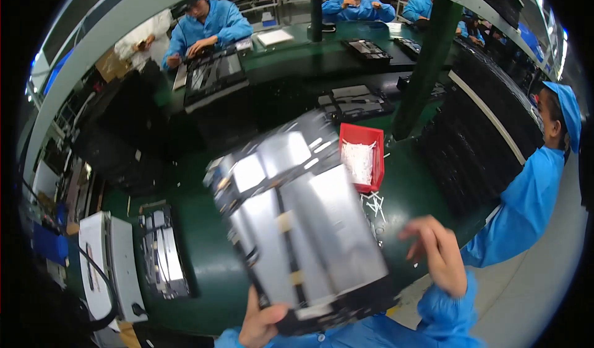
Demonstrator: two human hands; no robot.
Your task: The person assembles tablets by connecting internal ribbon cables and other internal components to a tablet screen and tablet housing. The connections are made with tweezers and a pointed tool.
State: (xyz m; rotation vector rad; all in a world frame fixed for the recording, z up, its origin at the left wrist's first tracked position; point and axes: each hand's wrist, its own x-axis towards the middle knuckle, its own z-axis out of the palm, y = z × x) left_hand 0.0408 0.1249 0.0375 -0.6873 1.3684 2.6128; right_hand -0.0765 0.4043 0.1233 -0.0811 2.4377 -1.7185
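My left hand [263, 321] grips an opened tablet [322, 224] by its lower left corner, thumb on top and fingers beneath. The tablet is tilted above the bench and blurred by motion. Its inside faces up, with silvery battery panels, a dark ribbon cable down the middle and circuit parts at the far end. To the right of it my right hand [438, 255] hangs in the air, apart from the tablet. Its fingers are loosely bent with gaps between them, slightly smeared, and nothing shows in them.
A red bin [378, 181] of small white strips stands beyond the tablet, with loose strips [375, 207] beside it. Another opened tablet [164, 252] lies left, near a white box [120, 267]. Dark stacks [479, 131] and a green post [421, 69] stand right. Co-workers sit around.
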